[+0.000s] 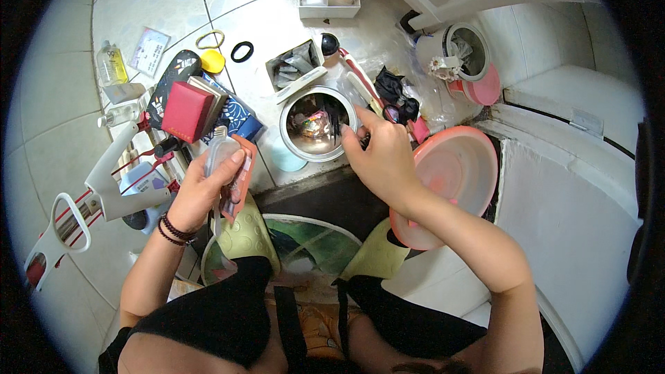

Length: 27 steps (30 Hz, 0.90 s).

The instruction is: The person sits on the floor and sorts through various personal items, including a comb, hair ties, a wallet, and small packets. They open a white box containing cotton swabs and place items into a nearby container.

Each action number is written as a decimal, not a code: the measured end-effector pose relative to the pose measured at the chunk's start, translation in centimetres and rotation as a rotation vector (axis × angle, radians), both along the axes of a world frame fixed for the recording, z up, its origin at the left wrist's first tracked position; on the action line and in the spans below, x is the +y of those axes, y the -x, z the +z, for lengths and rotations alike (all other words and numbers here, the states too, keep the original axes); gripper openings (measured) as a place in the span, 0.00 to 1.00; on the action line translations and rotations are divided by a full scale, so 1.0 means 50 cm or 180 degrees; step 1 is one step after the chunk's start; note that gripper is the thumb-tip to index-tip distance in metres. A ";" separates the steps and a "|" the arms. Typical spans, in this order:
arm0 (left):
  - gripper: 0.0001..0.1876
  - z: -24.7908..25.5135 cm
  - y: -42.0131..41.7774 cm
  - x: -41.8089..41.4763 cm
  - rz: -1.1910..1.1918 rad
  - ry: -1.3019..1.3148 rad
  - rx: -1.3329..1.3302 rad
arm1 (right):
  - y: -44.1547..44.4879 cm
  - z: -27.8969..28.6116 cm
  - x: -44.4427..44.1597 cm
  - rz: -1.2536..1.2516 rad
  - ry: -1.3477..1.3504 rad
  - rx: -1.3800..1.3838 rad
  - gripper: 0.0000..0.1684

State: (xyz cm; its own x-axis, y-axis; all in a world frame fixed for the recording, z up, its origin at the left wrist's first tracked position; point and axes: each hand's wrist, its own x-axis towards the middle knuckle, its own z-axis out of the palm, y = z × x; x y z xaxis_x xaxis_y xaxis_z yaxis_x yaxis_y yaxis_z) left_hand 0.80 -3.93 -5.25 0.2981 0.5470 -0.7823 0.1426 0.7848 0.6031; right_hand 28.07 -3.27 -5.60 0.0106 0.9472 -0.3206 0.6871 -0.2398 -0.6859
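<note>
My left hand [210, 184] grips a flat orange packet [245, 166] together with a translucent plastic piece [218, 150]; short prongs show at the top of that bundle. At the right rim of a round metal tin [283, 130] is my right hand [382, 158], thumb and forefinger close together. Thin black strands [332, 119] hang inside the tin near the thumb tip; whether the fingers pinch them is unclear. A shiny, pinkish crumpled item [317, 123] lies deeper in the tin. Behind it stands an open box of small packets [296, 67].
A pink basin [467, 182] stands right of my right forearm. Left are a red box [187, 111], a mop head [111, 187] and bottles [111, 65]. Beyond the tin lie black cloth [389, 88], another tin [475, 47] and a white box [330, 12]. A white plastic stool [457, 2] stands far right.
</note>
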 end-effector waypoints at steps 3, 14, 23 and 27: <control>0.16 0.026 -0.002 0.003 0.0582 0.0292 -0.0476 | 0.006 0.046 0.003 0.0091 0.0005 -0.0062 0.13; 0.18 -0.031 0.033 -0.036 0.1096 0.1689 -0.3281 | 0.150 0.075 -0.093 0.1810 -0.1792 0.1059 0.20; 0.18 -0.043 0.034 -0.035 0.1064 0.1586 -0.3083 | 0.052 0.097 -0.096 0.1670 -0.0887 -0.0097 0.21; 0.17 -0.044 0.028 -0.028 0.1064 0.1609 -0.3070 | 0.031 0.079 -0.058 0.1580 -0.1282 -0.0922 0.25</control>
State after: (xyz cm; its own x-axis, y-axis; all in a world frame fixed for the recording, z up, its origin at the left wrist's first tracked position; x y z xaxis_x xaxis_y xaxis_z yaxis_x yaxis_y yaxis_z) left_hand -0.60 -5.31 -7.48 0.7935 0.3993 -0.4592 -0.4711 0.8808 -0.0482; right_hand 26.53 -6.16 -1.64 -0.4218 0.9066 0.0066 0.8182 0.3838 -0.4282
